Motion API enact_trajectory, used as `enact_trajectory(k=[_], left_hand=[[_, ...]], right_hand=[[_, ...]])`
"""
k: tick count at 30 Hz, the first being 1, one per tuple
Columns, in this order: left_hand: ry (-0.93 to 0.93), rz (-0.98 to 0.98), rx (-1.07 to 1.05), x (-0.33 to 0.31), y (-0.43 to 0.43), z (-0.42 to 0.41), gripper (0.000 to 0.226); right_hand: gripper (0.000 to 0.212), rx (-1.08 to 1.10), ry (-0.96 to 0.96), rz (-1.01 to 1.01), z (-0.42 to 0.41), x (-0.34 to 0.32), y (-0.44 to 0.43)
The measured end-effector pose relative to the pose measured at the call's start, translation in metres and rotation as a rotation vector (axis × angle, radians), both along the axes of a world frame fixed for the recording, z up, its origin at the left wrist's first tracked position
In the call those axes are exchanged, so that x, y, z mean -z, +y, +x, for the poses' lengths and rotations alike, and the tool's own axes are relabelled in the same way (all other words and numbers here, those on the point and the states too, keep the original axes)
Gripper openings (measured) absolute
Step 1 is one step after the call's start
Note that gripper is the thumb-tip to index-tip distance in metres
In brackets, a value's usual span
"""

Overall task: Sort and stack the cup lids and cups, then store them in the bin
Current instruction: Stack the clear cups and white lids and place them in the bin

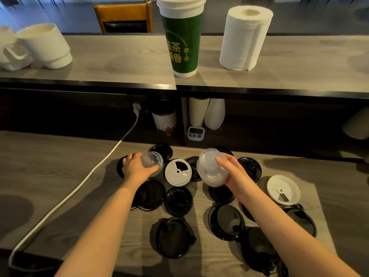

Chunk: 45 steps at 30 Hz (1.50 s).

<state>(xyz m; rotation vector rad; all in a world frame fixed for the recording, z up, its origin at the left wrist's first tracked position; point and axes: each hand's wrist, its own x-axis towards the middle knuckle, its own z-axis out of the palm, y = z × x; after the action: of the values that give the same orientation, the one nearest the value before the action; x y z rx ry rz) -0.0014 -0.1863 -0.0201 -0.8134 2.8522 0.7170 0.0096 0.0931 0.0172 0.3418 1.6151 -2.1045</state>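
Observation:
Several black cup lids (178, 200) lie scattered on the lower wooden counter (60, 166), with two white lids among them, one in the middle (177, 172) and one at the right (283, 189). My left hand (135, 166) grips a clear domed lid (152, 161) just above the black lids. My right hand (233, 171) holds a stack of clear domed lids (209, 167), tilted on its side above the counter. A tall stack of green paper cups (181, 37) stands on the upper shelf.
A paper towel roll (245, 37) stands right of the green cups. White containers (44, 47) lie at the shelf's left end. Under the shelf are more cups (164, 116), white bottles (214, 113) and a small timer (195, 133). A white power cable (79, 186) runs across the counter's left.

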Motion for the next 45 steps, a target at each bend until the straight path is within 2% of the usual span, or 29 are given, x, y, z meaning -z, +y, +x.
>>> enact_trajectory(k=[3, 7, 11, 15, 23, 28, 30, 33, 38, 39, 41, 43, 45], left_hand=[[0.132, 0.134, -0.011, -0.016, 0.01, 0.011, 0.069], [0.189, 0.347, 0.001, -0.049, 0.038, 0.024, 0.063], [0.312, 0.471, 0.142, -0.079, 0.07, 0.038, 0.05], [0.344, 0.548, 0.276, -0.096, 0.098, 0.047, 0.055], [0.281, 0.547, 0.435, -0.098, 0.139, 0.058, 0.058], [0.269, 0.545, 0.486, -0.104, 0.148, 0.062, 0.06], [0.228, 0.498, 0.545, -0.109, 0.152, 0.061, 0.061], [0.191, 0.404, 0.668, -0.121, 0.17, 0.057, 0.066], [0.056, 0.33, 0.889, -0.13, 0.21, 0.052, 0.091], [0.023, 0.386, 0.91, -0.128, 0.219, 0.051, 0.097], [0.004, 0.642, 0.854, -0.127, 0.238, 0.053, 0.097], [-0.023, 0.937, 0.661, -0.124, 0.26, 0.053, 0.083], [-0.173, 1.094, 0.546, -0.118, 0.283, 0.053, 0.086]], right_hand=[[0.065, -0.015, -0.006, 0.009, 0.004, 0.001, -0.001], [0.067, -0.033, 0.004, 0.01, 0.009, -0.001, -0.002], [0.076, -0.04, 0.035, 0.113, 0.012, -0.008, -0.003], [0.072, 0.004, 0.107, 0.126, 0.017, -0.019, 0.004], [0.04, 0.005, 0.192, 0.04, 0.034, -0.029, 0.028], [0.027, 0.115, 0.13, -0.096, 0.043, -0.038, 0.039], [0.036, 0.145, 0.143, -0.095, 0.046, -0.039, 0.043], [0.061, 0.086, 0.205, 0.025, 0.053, -0.039, 0.053], [0.07, 0.192, 0.175, 0.027, 0.069, -0.043, 0.092], [0.068, 0.229, 0.168, 0.009, 0.072, -0.043, 0.101], [0.059, 0.297, 0.176, -0.037, 0.08, -0.046, 0.123], [0.053, 0.361, 0.192, -0.066, 0.085, -0.049, 0.146], [0.053, 0.384, 0.223, -0.085, 0.091, -0.052, 0.17]])
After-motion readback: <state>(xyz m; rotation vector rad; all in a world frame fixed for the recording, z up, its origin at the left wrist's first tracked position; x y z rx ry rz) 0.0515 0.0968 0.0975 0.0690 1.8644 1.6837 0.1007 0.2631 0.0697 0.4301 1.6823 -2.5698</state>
